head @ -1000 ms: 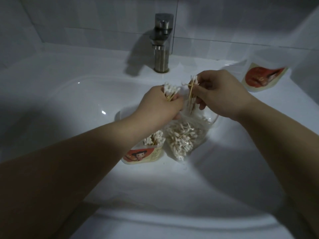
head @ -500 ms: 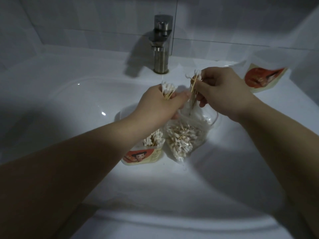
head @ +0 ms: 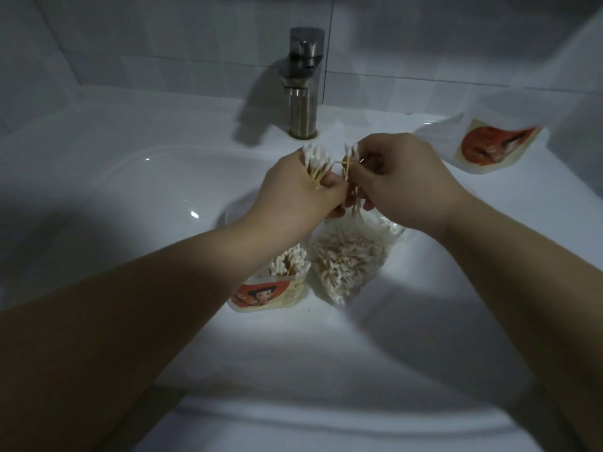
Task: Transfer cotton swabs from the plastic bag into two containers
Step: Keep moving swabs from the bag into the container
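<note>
Both forearms are extended forward, hands held close together — white-tipped wooden cotton swabs (head: 316, 164) are gripped in the left hand (head: 293, 195), a few pinched in the right hand (head: 403, 184).

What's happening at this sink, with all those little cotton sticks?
A person works over a white sink. The left hand grips a bunch of cotton swabs, and the right hand pinches a few swabs beside it. Below them in the basin sit a clear plastic bag holding many swabs and a labelled container holding some. A second container sits on the ledge at right.
</note>
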A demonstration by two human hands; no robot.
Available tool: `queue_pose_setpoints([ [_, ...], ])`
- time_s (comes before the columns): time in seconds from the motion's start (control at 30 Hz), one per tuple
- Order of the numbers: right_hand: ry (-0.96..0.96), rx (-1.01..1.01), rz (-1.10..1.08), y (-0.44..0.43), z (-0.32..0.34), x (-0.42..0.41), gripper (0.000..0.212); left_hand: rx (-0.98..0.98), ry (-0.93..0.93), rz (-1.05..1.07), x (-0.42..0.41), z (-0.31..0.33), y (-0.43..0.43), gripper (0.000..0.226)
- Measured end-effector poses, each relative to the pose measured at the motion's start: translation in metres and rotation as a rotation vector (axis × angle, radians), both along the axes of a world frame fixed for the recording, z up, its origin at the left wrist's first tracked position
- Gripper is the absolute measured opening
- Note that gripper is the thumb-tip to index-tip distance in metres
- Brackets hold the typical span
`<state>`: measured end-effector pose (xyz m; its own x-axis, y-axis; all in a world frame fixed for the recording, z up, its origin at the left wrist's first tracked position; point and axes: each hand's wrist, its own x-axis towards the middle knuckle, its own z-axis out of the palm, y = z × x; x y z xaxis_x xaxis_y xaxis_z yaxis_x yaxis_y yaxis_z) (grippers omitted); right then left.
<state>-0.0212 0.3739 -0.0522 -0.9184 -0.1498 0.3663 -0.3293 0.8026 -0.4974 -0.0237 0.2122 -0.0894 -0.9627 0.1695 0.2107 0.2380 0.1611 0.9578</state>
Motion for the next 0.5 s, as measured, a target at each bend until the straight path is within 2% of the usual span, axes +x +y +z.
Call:
queue_pose_setpoints([
  [0.1, 0.009, 0.018, -0.046, 0.005, 0.000, -0.003, 0.019, 0.016, -0.015, 0.008, -0.001, -0.001, 0.000, 0.014],
  [0.27, -0.055, -0.034, -0.087, 0.012, -0.002, -0.007, 0.020, 0.057, -0.029, -0.011, 0.000, 0.001, 0.001, 0.022],
  [0.4, -0.071, 0.004, -0.110, 0.013, -0.005, -0.008, 0.022, 0.069, -0.070, -0.051, 0.002, 0.000, 0.003, 0.029],
  [0.5, -0.083, -0.003, -0.129, 0.015, -0.007, -0.010, 0.023, 0.013, -0.075, -0.048, 0.002, 0.000, 0.004, 0.037],
])
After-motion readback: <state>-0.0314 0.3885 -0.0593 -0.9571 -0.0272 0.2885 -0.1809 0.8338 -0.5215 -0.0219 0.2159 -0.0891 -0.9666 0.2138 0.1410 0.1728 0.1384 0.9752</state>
